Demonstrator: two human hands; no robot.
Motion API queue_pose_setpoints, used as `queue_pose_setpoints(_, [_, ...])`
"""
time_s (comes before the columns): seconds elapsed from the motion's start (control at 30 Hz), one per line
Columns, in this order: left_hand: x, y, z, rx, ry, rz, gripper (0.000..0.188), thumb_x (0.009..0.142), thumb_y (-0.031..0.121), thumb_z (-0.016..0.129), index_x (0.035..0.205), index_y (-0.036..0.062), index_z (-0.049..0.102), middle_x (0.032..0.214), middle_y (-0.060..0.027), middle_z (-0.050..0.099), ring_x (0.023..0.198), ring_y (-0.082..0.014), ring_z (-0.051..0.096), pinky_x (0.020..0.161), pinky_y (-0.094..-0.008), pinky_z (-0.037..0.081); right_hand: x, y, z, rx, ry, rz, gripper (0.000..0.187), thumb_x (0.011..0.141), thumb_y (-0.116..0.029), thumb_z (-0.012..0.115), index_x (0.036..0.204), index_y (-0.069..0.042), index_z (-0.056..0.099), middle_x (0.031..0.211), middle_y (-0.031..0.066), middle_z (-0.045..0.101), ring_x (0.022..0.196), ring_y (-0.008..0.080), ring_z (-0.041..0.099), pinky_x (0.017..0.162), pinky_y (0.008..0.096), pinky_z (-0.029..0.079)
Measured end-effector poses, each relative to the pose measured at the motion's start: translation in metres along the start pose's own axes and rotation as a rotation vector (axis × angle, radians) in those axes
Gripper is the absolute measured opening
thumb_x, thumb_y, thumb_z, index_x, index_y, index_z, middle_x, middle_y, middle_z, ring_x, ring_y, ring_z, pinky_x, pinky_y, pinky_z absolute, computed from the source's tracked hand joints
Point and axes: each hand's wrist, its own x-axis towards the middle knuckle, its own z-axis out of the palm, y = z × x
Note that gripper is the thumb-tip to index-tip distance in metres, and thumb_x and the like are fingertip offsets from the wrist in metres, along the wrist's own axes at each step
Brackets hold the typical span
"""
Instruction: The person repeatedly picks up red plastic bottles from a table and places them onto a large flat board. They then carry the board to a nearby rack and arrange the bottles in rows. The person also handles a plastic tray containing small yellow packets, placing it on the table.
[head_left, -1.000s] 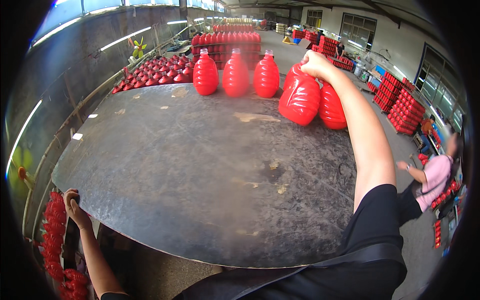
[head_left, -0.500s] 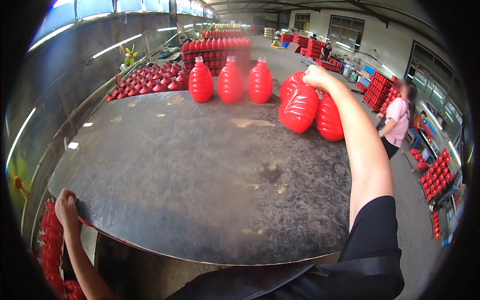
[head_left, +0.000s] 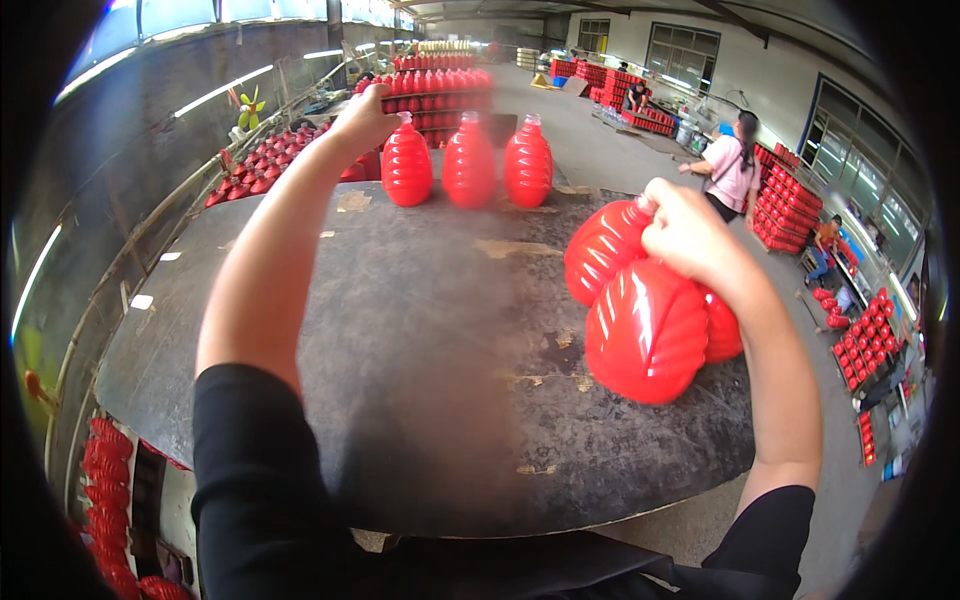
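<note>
On a broad, dark, scuffed tabletop with a curved-looking near edge (head_left: 400, 300), three upright, ribbed red plastic bottles with pale, narrow necks (head_left: 469, 165) are lined up along the far side, each set apart from the next. Whether anything is contained in them cannot be told. A cluster of three glossy, ribbed red plastic bottles (head_left: 645, 335) is gathered at the right part of the tabletop, with the bodies pressed together and tilted; their contents cannot be made out either, and whether their bases are touching the tabletop is unclear. Beyond the far edge, massed red bottles with sloping shoulders (head_left: 262, 172) are ranged at the left, and tall tiers of red bottles (head_left: 435, 85) are stacked further back. At the right of the room, more red bottles are piled in a block (head_left: 787, 210), near which a person in a pink top (head_left: 733, 168) is seen. The clustered bottles are hung below and to the left of the right hand (head_left: 690, 230), by which they are gripped at the necks, the fingers being closed around them. The left hand (head_left: 368, 118) is stretched to the far side, just left of the neck of the leftmost upright bottle (head_left: 407, 165); whether that neck is touched, and how far the fingers are spread, cannot be told.
</note>
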Motion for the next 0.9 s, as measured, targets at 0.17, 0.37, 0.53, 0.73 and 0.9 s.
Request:
queue_pose_setpoints(0.17, [0.052, -0.029, 0.072, 0.064, 0.072, 0.016, 0.081, 0.083, 0.039, 0.068, 0.148, 0.0015, 0.039, 0.138, -0.0287, 0.053, 0.128, -0.0433, 0.053, 0.109, -0.0437, 0.044, -0.017, -0.016, -0.006, 0.064, -0.040, 0.127, 0.032, 0.080, -0.009, 0.055, 0.108, 0.006, 0.054, 0.098, 0.0297, 0.065, 0.098, 0.0424, 0.065, 0.087, 0.0455, 0.050])
queue_pose_setpoints(0.37, [0.055, -0.046, 0.092, 0.125, 0.092, -0.033, 0.056, 0.082, 0.040, 0.072, 0.123, 0.0032, 0.065, 0.117, -0.0268, 0.065, 0.114, -0.0374, 0.063, 0.099, -0.0426, 0.051, -0.009, -0.009, 0.004, 0.027, 0.005, 0.113, 0.040, 0.080, -0.010, 0.053, 0.117, 0.008, 0.049, 0.117, 0.0332, 0.062, 0.117, 0.0459, 0.058, 0.100, 0.0457, 0.045])
queue_pose_setpoints(0.53, [0.028, -0.007, 0.083, -0.134, 0.593, -0.171, 0.016, 0.083, 0.019, 0.072, 0.098, 0.0127, 0.072, 0.092, -0.0104, 0.071, 0.090, -0.0297, 0.069, 0.081, -0.0422, 0.053, -0.004, -0.008, 0.007, 0.034, -0.004, 0.154, 0.042, 0.079, -0.008, 0.053, 0.118, 0.008, 0.049, 0.118, 0.0337, 0.061, 0.116, 0.0464, 0.058, 0.100, 0.0459, 0.045])
queue_pose_setpoints(0.73, [0.040, 0.048, 0.088, 0.303, 0.131, 0.201, 0.039, 0.096, 0.037, 0.060, 0.125, 0.0127, 0.066, 0.110, -0.0229, 0.069, 0.102, -0.0390, 0.067, 0.088, -0.0470, 0.054, -0.004, -0.005, 0.009, 0.041, 0.013, 0.127, 0.043, 0.079, -0.009, 0.054, 0.118, 0.009, 0.048, 0.116, 0.0340, 0.062, 0.115, 0.0468, 0.058, 0.098, 0.0469, 0.046])
queue_pose_setpoints(0.9, [0.041, 0.077, 0.104, 0.697, -0.296, 0.395, 0.043, 0.099, 0.036, 0.054, 0.130, 0.0065, 0.056, 0.113, -0.0241, 0.068, 0.106, -0.0376, 0.067, 0.090, -0.0483, 0.055, -0.003, -0.002, 0.014, 0.026, 0.066, 0.106, 0.038, 0.080, -0.009, 0.055, 0.113, 0.008, 0.048, 0.110, 0.0323, 0.063, 0.108, 0.0450, 0.061, 0.093, 0.0467, 0.048])
